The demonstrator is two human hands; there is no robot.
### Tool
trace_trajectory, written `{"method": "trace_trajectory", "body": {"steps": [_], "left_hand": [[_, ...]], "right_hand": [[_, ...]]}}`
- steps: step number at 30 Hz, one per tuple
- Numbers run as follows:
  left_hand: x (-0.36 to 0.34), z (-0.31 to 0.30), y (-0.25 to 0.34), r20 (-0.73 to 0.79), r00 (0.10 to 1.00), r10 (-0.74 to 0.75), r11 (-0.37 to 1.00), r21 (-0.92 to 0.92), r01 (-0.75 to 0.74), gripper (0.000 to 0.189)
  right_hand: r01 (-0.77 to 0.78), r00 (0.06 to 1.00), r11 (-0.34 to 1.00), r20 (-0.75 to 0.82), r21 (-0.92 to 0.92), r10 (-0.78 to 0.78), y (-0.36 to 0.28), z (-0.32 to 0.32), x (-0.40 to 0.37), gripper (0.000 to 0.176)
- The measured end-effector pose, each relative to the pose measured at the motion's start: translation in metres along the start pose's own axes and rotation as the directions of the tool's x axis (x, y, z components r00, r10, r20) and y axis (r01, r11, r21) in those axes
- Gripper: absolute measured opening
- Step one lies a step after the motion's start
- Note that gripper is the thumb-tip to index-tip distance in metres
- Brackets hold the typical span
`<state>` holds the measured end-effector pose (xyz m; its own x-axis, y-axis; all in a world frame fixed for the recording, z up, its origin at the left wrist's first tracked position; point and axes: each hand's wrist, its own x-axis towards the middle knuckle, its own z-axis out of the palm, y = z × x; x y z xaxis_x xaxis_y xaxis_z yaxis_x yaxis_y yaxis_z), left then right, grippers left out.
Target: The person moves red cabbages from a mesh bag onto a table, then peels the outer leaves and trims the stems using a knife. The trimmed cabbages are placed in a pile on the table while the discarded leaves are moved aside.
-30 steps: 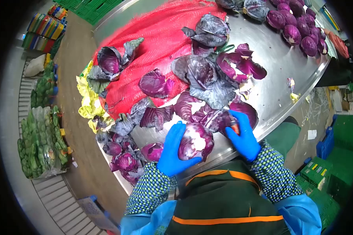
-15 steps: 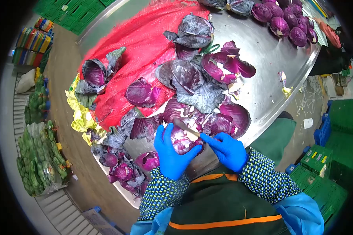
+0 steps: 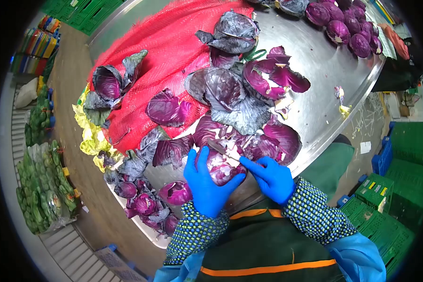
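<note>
My left hand (image 3: 206,190), in a blue glove, is wrapped around the left side of a red cabbage (image 3: 221,173) whose pale cut base faces up. In my blue-gloved right hand (image 3: 275,182) is a knife (image 3: 216,146), its index finger stretched toward the blade. The blade lies across the top of the cabbage, partly behind white stem bits. Loose purple leaves (image 3: 282,138) surround the cabbage on the far side. Another trimmed-off leaf cup (image 3: 176,192) sits left of my left wrist.
A metal table (image 3: 317,98) carries a red net sack (image 3: 162,51) and dark outer leaves (image 3: 242,110). Peeled red cabbages (image 3: 338,32) are heaped at the far right. Yellow netting (image 3: 93,138) hangs at the left edge. Green crates (image 3: 375,191) stand on the floor at right.
The knife blade has shifted slightly over the cabbage base, and more white stem bits show beside it. Both hands keep their hold. The camera view has moved a little.
</note>
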<state>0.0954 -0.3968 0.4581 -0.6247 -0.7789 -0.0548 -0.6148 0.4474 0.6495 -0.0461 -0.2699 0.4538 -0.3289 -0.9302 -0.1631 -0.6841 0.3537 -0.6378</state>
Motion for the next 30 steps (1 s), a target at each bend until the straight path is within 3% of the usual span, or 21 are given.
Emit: {"method": "trace_trajectory", "body": {"steps": [3,4,6,7,9,10,11,13,15,17,19,20,22,23,25,26,28,29,30], "left_hand": [[0.0,0.004,-0.002,-0.025,0.996,-0.087,0.995,-0.055,0.085,0.098],[0.002,0.005,-0.006,-0.011,0.993,-0.114,0.988,-0.103,0.112,0.099],[-0.011,0.008,-0.004,-0.046,0.998,-0.047,0.996,-0.072,0.044,0.099],[-0.018,0.008,-0.002,-0.084,0.996,0.026,0.999,-0.034,-0.029,0.099],[-0.033,0.011,-0.002,-0.128,0.991,0.047,0.996,-0.066,-0.056,0.101],[-0.034,0.009,-0.003,-0.114,0.993,0.031,0.997,-0.068,-0.039,0.102],[-0.029,0.009,-0.003,-0.12,0.993,0.019,0.996,-0.083,-0.029,0.102],[-0.023,0.006,-0.01,-0.105,0.994,0.025,0.992,-0.121,-0.037,0.103],[-0.037,0.002,-0.022,-0.05,0.999,0.019,0.992,-0.124,-0.025,0.104],[-0.041,0.007,-0.043,-0.086,0.994,0.062,0.97,-0.228,-0.08,0.105],[-0.053,0.012,-0.06,-0.165,0.983,0.081,0.947,-0.296,-0.128,0.107],[-0.061,0.012,-0.066,-0.17,0.981,0.089,0.941,-0.307,-0.138,0.108],[-0.063,0.014,-0.064,-0.179,0.981,0.078,0.94,-0.314,-0.132,0.108],[-0.067,0.012,-0.058,-0.17,0.983,0.065,0.941,-0.317,-0.117,0.108],[-0.06,0.015,-0.046,-0.201,0.979,-0.016,0.967,-0.254,-0.036,0.107],[-0.059,0.017,-0.046,-0.211,0.977,-0.023,0.963,-0.268,-0.035,0.106],[-0.055,0.015,-0.047,-0.187,0.982,0.002,0.964,-0.261,-0.051,0.106],[-0.051,0.014,-0.047,-0.164,0.986,0.03,0.964,-0.255,-0.072,0.106],[-0.049,0.012,-0.048,-0.148,0.988,0.05,0.958,-0.273,-0.089,0.105]], "right_hand": [[-0.002,0.999,1.0,-0.045,-0.005,0.002,-0.004,0.0,0.015,0.056],[0.017,1.0,0.999,-0.023,0.03,-0.016,-0.007,-0.006,0.021,0.048],[-0.032,0.893,0.996,-0.45,-0.083,-0.008,0.046,0.031,0.04,0.042],[-0.352,0.881,0.872,-0.194,0.34,0.431,0.042,-0.018,0.064,0.041],[-0.188,0.941,0.976,-0.264,0.115,0.212,0.036,-0.049,0.069,0.05],[-0.24,0.964,0.931,-0.049,0.273,0.263,0.012,-0.046,0.058,0.065],[-0.197,0.978,0.955,-0.019,0.223,0.207,-0.001,-0.03,0.044,0.086],[-0.162,0.974,0.957,-0.116,0.24,0.194,-0.008,0.007,0.034,0.088],[-0.218,0.966,0.768,0.021,0.602,0.257,0.004,0.044,0.053,0.079],[-0.275,0.957,0.785,0.079,0.555,0.279,-0.013,0.019,0.071,0.069],[-0.552,0.832,0.761,0.168,0.341,0.528,0.016,0.024,0.092,0.063],[-0.544,0.835,0.76,0.148,0.354,0.529,0.031,0.037,0.091,0.063],[-0.348,0.935,0.865,0.059,0.362,0.351,0.056,0.061,0.084,0.06],[-0.323,0.927,0.819,-0.016,0.474,0.375,0.033,0.047,0.076,0.059],[-0.259,0.939,0.61,0.045,0.749,0.342,0.01,0.031,0.056,0.052],[-0.26,0.94,0.615,0.05,0.744,0.337,0.01,0.036,0.047,0.052],[-0.025,0.982,0.85,-0.147,0.527,0.12,0.014,0.049,0.03,0.042],[-0.025,0.981,0.849,-0.152,0.529,0.124,0.019,0.047,0.029,0.042],[-0.189,0.973,0.741,0.021,0.644,0.23,0.025,0.044,0.028,0.04]]}}
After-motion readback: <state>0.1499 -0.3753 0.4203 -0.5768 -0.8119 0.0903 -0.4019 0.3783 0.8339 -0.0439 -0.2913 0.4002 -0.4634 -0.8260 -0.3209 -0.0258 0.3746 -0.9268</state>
